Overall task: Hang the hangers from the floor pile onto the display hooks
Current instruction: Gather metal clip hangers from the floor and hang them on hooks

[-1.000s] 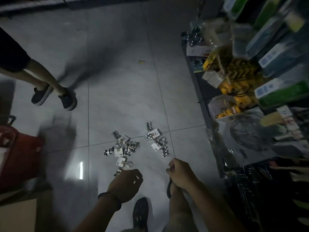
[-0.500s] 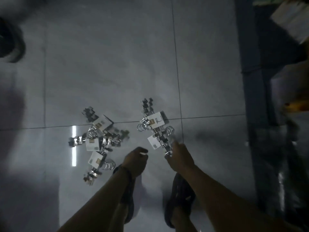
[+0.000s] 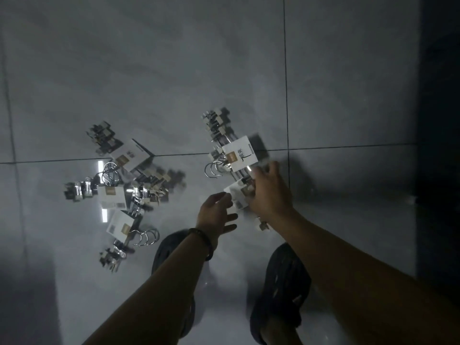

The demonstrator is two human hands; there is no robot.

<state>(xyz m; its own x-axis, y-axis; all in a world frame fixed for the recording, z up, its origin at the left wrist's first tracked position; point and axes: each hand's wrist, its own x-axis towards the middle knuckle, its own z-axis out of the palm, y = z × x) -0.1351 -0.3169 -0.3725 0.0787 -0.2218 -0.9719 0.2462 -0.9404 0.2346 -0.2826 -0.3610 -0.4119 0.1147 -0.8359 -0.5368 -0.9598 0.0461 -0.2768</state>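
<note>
Two loose piles of metal clip hangers with white cards lie on the grey tiled floor. The left pile (image 3: 119, 188) holds several bundles with chrome hooks. The right pile has an upper bundle (image 3: 237, 151) and a lower bundle (image 3: 237, 199). My right hand (image 3: 268, 192) lies over the lower bundle, its fingers curled down around the bars; a clip end sticks out under my wrist. My left hand (image 3: 216, 212) is beside it with fingers spread and the thumb touching that bundle's card.
My two feet in dark shoes (image 3: 278, 290) stand just below the piles. A dark shelf base (image 3: 440, 145) runs down the right edge. Bare floor tiles (image 3: 174, 70) stretch beyond the piles.
The view has dropped closer to the floor. My right hand slid up from the lower bundle's end onto its middle. My left hand moved right and opened next to the card.
</note>
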